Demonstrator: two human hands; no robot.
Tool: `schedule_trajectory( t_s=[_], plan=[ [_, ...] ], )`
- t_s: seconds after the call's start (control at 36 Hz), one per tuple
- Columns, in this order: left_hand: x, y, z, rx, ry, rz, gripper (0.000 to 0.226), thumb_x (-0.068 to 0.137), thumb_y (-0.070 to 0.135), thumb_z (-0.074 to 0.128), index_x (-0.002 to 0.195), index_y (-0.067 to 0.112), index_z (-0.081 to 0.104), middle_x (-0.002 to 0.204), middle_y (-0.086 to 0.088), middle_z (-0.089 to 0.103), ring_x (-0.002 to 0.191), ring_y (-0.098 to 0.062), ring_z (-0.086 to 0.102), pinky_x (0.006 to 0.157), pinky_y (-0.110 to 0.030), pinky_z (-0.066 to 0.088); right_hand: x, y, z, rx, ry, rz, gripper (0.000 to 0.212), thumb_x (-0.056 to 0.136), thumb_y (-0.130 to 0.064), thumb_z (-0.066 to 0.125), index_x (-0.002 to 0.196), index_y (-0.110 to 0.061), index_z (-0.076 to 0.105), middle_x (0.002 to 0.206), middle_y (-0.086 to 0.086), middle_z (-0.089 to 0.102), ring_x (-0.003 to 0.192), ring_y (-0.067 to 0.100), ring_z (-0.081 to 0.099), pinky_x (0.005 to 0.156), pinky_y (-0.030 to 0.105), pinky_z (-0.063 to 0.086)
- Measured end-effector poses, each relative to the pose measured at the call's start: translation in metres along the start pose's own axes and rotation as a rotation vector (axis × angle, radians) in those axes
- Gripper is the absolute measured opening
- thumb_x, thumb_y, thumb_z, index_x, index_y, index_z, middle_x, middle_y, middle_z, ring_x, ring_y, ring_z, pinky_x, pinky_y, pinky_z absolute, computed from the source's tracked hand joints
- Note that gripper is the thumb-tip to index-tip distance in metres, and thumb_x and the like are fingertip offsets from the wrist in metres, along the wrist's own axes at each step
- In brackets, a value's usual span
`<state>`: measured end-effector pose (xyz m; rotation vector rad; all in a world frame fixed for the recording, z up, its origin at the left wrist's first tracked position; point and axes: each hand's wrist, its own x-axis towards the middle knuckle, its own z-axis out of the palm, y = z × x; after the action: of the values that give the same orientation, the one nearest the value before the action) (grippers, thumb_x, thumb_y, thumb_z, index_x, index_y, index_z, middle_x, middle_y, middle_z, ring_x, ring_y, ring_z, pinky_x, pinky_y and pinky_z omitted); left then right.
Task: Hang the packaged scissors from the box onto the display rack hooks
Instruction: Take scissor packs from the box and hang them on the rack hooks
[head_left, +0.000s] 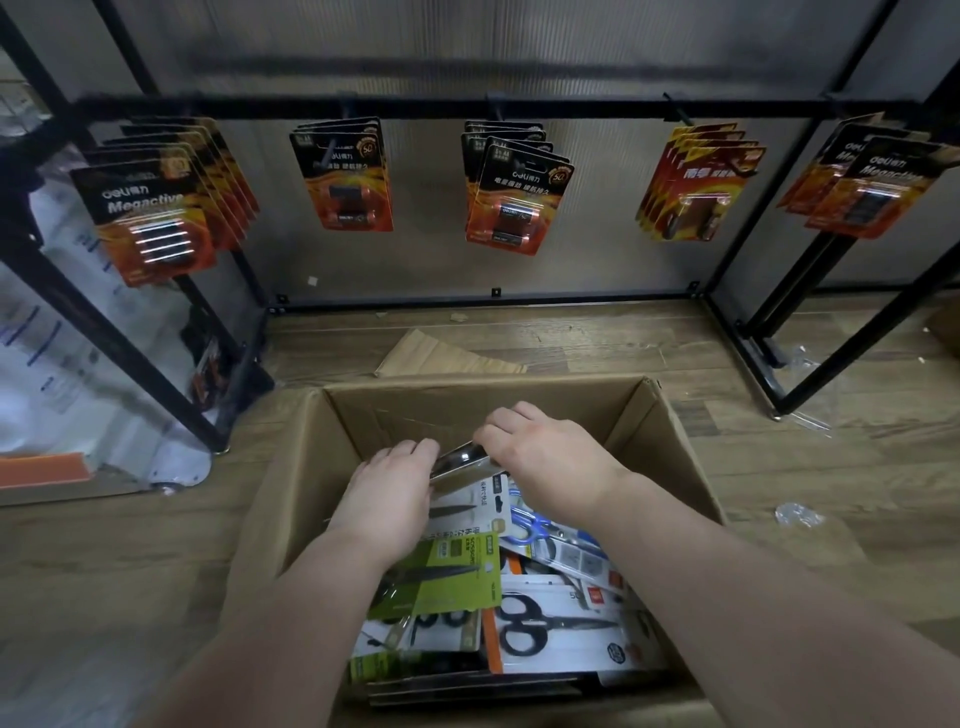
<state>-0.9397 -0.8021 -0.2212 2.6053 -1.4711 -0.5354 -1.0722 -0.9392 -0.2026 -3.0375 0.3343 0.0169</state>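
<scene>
Scissors pack (464, 469) in box (291, 467), far end, atop the pile; left hand (395, 491) + right hand (545, 452) both pinch its top edge. Lift straight, find hang hole, aim for a rack hook (675, 110). Visible ones already carry battery packs (519, 202).

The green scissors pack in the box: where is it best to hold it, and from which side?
Probably its right edge, pinched from above and from the right. The green pack lies face up on top of the pile in the box with that edge free; its left end is hidden.
</scene>
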Motion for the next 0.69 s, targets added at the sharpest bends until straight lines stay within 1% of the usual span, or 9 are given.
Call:
schedule_trajectory(
  t_s=[0.08, 0.14, 0.28, 0.36, 0.47, 0.56, 0.58, 0.64, 0.69],
  plan=[
    [-0.002, 0.0, -0.002, -0.018, -0.007, -0.013, 0.016, 0.099, 0.016, 0.051, 0.113, 0.022, 0.046, 0.102, -0.001, 0.061, 0.093, -0.023, 0.056, 0.081, -0.037, 0.046, 0.0, -0.001, 0.001, 0.017, -0.011, 0.011, 0.058, 0.08, 0.012, 0.059, 0.129, -0.017, 0.05, 0.125, 0.001, 0.051, 0.109, 0.02, 0.045, 0.071, 0.035, 0.055],
    [-0.002, -0.001, -0.002, -0.031, -0.001, -0.024, 0.014, 0.099, 0.015, 0.051, 0.109, 0.022, 0.044, 0.094, -0.001, 0.06, 0.086, -0.023, 0.054, 0.077, -0.038, 0.047, 0.001, -0.002, 0.002, 0.021, -0.015, 0.016, 0.06, 0.079, 0.012, 0.059, 0.131, -0.017, 0.048, 0.126, 0.002, 0.051, 0.109, 0.02, 0.045, 0.073, 0.036, 0.056],
    [-0.003, -0.003, 0.0, -0.072, 0.013, -0.04, 0.01, 0.1, 0.017, 0.051, 0.104, 0.021, 0.043, 0.092, -0.001, 0.058, 0.083, -0.022, 0.049, 0.076, -0.039, 0.046, 0.001, -0.003, 0.001, 0.047, -0.013, 0.032, 0.068, 0.078, 0.013, 0.059, 0.135, -0.019, 0.04, 0.127, 0.001, 0.051, 0.11, 0.02, 0.044, 0.074, 0.035, 0.054],
    [-0.004, -0.002, 0.001, -0.086, 0.03, -0.036, 0.017, 0.1, 0.017, 0.052, 0.099, 0.026, 0.038, 0.09, 0.004, 0.051, 0.083, -0.018, 0.048, 0.071, -0.032, 0.039, 0.001, -0.002, 0.002, 0.055, -0.011, 0.033, 0.063, 0.08, 0.01, 0.061, 0.131, -0.02, 0.042, 0.124, -0.001, 0.052, 0.109, 0.018, 0.044, 0.072, 0.035, 0.054],
    [-0.006, -0.003, 0.003, -0.085, 0.034, -0.039, 0.019, 0.1, 0.017, 0.053, 0.1, 0.026, 0.037, 0.091, 0.003, 0.051, 0.084, -0.017, 0.048, 0.07, -0.03, 0.038, 0.002, -0.001, 0.007, 0.084, 0.011, 0.052, 0.055, 0.087, 0.0, 0.065, 0.131, -0.022, 0.041, 0.124, -0.001, 0.053, 0.108, 0.018, 0.046, 0.072, 0.036, 0.055],
    [-0.007, -0.006, 0.003, -0.11, 0.01, -0.078, 0.018, 0.1, 0.019, 0.053, 0.102, 0.027, 0.037, 0.09, -0.001, 0.053, 0.076, -0.016, 0.051, 0.063, -0.029, 0.04, 0.003, -0.003, 0.002, 0.137, 0.015, 0.082, 0.042, 0.099, -0.017, 0.055, 0.138, -0.021, 0.04, 0.132, 0.001, 0.051, 0.116, 0.019, 0.045, 0.084, 0.037, 0.054],
    [-0.007, -0.007, 0.004, -0.124, 0.007, -0.088, 0.017, 0.1, 0.02, 0.053, 0.103, 0.027, 0.038, 0.091, -0.003, 0.053, 0.075, -0.017, 0.052, 0.062, -0.03, 0.042, 0.002, -0.004, -0.001, 0.152, 0.011, 0.099, 0.042, 0.101, -0.024, 0.052, 0.141, -0.021, 0.038, 0.135, 0.001, 0.05, 0.119, 0.019, 0.045, 0.089, 0.037, 0.052],
    [-0.007, -0.009, 0.004, -0.148, 0.005, -0.102, 0.016, 0.1, 0.02, 0.053, 0.106, 0.026, 0.04, 0.093, -0.003, 0.053, 0.078, -0.018, 0.054, 0.065, -0.033, 0.047, 0.002, -0.005, -0.005, 0.179, -0.008, 0.149, 0.051, 0.101, -0.034, 0.05, 0.147, -0.021, 0.033, 0.142, 0.001, 0.046, 0.126, 0.019, 0.043, 0.097, 0.037, 0.049],
    [-0.008, -0.01, 0.004, -0.164, 0.008, -0.108, 0.017, 0.1, 0.02, 0.054, 0.108, 0.027, 0.041, 0.093, -0.002, 0.054, 0.078, -0.017, 0.055, 0.068, -0.035, 0.052, 0.002, -0.005, -0.006, 0.204, -0.033, 0.201, 0.066, 0.098, -0.041, 0.053, 0.153, -0.021, 0.024, 0.148, 0.001, 0.042, 0.132, 0.02, 0.04, 0.104, 0.038, 0.045]
  ],
)
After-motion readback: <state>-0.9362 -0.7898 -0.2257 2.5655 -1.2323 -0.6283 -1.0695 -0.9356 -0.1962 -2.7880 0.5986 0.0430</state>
